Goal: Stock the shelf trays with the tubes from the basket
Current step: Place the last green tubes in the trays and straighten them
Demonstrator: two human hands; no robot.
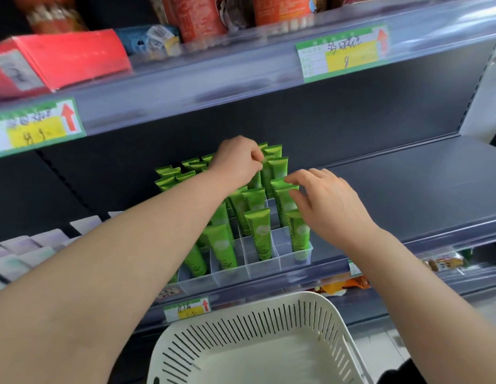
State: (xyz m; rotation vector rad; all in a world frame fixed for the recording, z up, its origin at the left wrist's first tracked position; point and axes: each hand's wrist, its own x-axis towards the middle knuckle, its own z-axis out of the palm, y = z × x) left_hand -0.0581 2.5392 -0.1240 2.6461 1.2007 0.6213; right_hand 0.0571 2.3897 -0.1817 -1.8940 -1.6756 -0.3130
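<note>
Green tubes [257,228] upright in the clear tray [263,268] on the dark shelf [407,189], both my hands at their tops.

They stand cap down with their crimped flat ends up, long axes near vertical and leaning a little. Each is glossy green with a pale round flower and "Chamomile" lettered along its length. My left hand [235,159] is curled and pinches the crimped top of a back-row tube [266,176]. My right hand [327,200], apart from it, has its fingers spread and loosely straight, tips touching tube tops in the right column. My left forearm hides the middle columns, the caps blur behind the tray wall, and the white slotted basket [241,328] below is cut off by the lower edge.
</note>
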